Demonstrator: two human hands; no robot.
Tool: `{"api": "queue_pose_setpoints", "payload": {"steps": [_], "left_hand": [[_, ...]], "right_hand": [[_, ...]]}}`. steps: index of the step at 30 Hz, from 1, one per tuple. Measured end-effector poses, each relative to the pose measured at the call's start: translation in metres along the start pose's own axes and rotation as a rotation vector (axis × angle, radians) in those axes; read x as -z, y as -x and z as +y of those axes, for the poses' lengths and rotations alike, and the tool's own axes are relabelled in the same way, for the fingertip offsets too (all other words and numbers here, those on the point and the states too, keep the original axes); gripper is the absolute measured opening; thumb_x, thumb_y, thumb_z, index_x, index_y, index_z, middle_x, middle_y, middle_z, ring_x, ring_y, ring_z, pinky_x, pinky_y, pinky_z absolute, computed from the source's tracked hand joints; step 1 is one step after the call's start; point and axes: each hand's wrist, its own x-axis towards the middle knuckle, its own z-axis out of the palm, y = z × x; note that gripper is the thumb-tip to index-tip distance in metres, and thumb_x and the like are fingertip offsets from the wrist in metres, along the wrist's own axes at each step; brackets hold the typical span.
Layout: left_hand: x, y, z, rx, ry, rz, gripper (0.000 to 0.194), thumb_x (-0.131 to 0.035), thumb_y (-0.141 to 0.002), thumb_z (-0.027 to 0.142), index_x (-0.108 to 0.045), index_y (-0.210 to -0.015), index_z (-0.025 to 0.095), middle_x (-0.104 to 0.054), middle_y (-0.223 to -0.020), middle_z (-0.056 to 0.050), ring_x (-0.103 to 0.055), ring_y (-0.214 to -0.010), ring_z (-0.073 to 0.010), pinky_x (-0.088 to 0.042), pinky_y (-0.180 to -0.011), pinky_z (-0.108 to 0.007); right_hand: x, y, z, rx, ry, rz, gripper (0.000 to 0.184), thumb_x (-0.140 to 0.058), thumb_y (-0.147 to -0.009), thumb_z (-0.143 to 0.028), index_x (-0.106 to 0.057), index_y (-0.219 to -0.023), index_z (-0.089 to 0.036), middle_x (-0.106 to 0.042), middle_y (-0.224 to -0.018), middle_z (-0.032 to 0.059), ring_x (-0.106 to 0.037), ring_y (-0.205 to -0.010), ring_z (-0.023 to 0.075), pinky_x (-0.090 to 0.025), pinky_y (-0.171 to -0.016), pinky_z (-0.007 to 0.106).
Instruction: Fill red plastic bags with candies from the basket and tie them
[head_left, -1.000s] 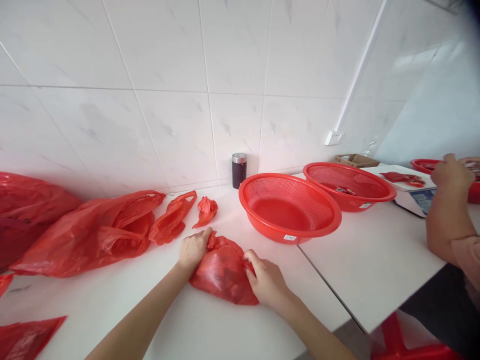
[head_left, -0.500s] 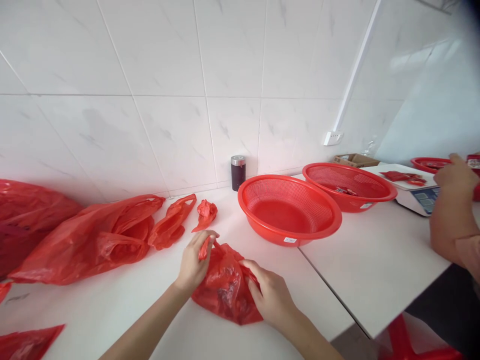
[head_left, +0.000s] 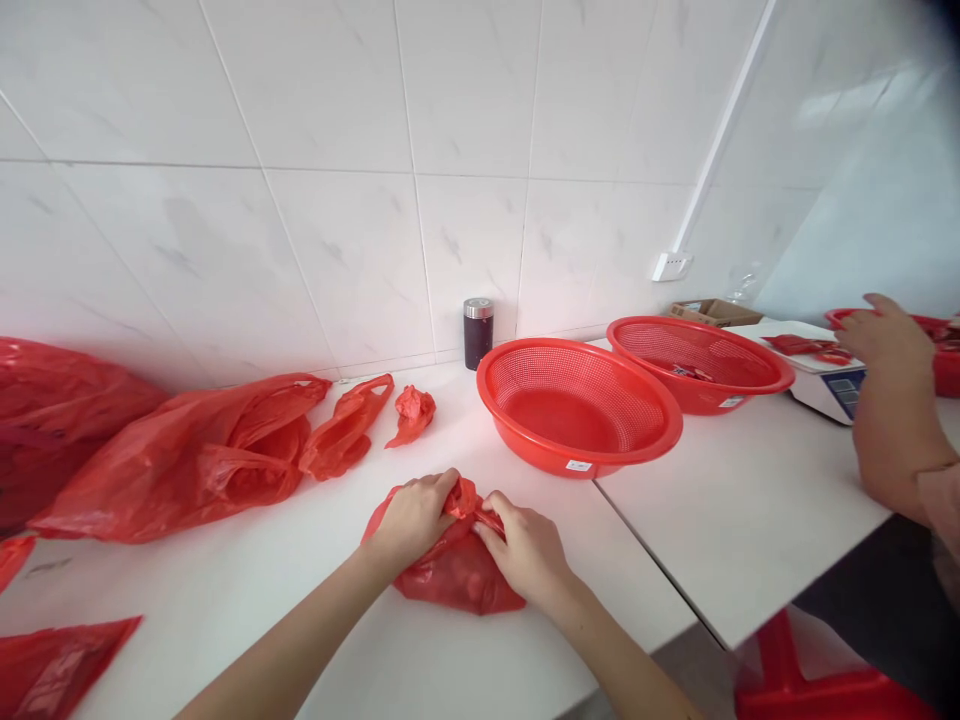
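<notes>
A red plastic bag (head_left: 465,575) lies on the white table in front of me, its lower part bulging with contents I cannot make out. My left hand (head_left: 424,515) is closed on the gathered top of the bag, from the left side. From the right, my right hand (head_left: 525,545) pinches a twisted strip of the same bag between thumb and fingers. The two hands are close together at the bag's neck. Just behind them a small crumpled red bag (head_left: 412,412) rests on the table.
An empty-looking red basket (head_left: 577,465) stands behind right, beside a second basket (head_left: 739,405) with small packets. A dark tumbler (head_left: 478,340) is by the wall. Red bags (head_left: 180,470) lie left. A co-worker's hand (head_left: 885,335) is near a scale (head_left: 825,390) at right.
My left hand has come right and now wraps over the bag's top, nearer my right hand. The bag's neck is gathered tighter. The co-worker's hand has moved left toward the scale.
</notes>
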Motion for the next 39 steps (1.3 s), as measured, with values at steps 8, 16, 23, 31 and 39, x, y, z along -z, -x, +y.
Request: {"api": "queue_pose_setpoints", "payload": {"steps": [8, 16, 23, 31, 39], "left_hand": [[-0.002, -0.024, -0.006, 0.108, -0.151, -0.054, 0.014, -0.042, -0.084, 0.02, -0.053, -0.092, 0.024, -0.067, -0.075, -0.006, -0.065, -0.067, -0.0243, -0.037, -0.056, -0.028], [0.009, -0.024, -0.014, 0.081, -0.18, -0.041, 0.019, -0.039, -0.086, 0.021, -0.055, -0.094, 0.025, -0.068, -0.074, -0.005, -0.066, -0.071, -0.026, -0.037, -0.061, -0.031], [0.004, -0.024, -0.024, 0.17, -0.135, -0.037, 0.023, -0.038, -0.091, 0.025, -0.057, -0.102, 0.022, -0.069, -0.082, -0.005, -0.065, -0.079, -0.023, -0.042, -0.069, -0.032], [-0.006, -0.031, -0.04, 0.354, -0.08, 0.018, 0.028, -0.051, -0.092, 0.037, -0.061, -0.107, 0.015, -0.066, -0.095, -0.005, -0.064, -0.083, -0.0181, -0.052, -0.078, -0.039], [0.007, -0.035, -0.077, 0.501, 0.036, 0.025, 0.03, -0.055, -0.09, 0.035, -0.059, -0.112, 0.015, -0.064, -0.107, -0.008, -0.064, -0.09, -0.0197, -0.054, -0.078, -0.04]], "right_hand": [[-0.011, -0.003, -0.002, 0.003, 0.088, -0.018, 0.008, -0.04, -0.092, -0.022, -0.047, -0.095, -0.022, -0.062, -0.069, -0.0019, -0.055, -0.059, 0.0142, -0.024, -0.053, 0.023], [-0.016, 0.002, -0.001, 0.022, 0.104, -0.045, 0.01, -0.035, -0.093, -0.023, -0.044, -0.096, -0.021, -0.057, -0.063, -0.0028, -0.048, -0.052, 0.0139, -0.021, -0.05, 0.023], [-0.014, 0.004, -0.001, 0.055, 0.102, -0.084, 0.012, -0.031, -0.095, -0.022, -0.042, -0.097, -0.022, -0.053, -0.059, -0.0036, -0.045, -0.048, 0.0139, -0.02, -0.048, 0.024], [-0.017, 0.006, 0.003, 0.142, 0.188, -0.065, 0.019, -0.027, -0.097, -0.025, -0.045, -0.098, -0.02, -0.055, -0.058, -0.0026, -0.047, -0.046, 0.0141, -0.019, -0.047, 0.025], [-0.014, 0.01, 0.006, 0.153, 0.125, -0.062, 0.018, -0.031, -0.095, -0.028, -0.047, -0.099, -0.022, -0.054, -0.056, -0.0042, -0.048, -0.046, 0.0139, -0.023, -0.049, 0.023]]}}
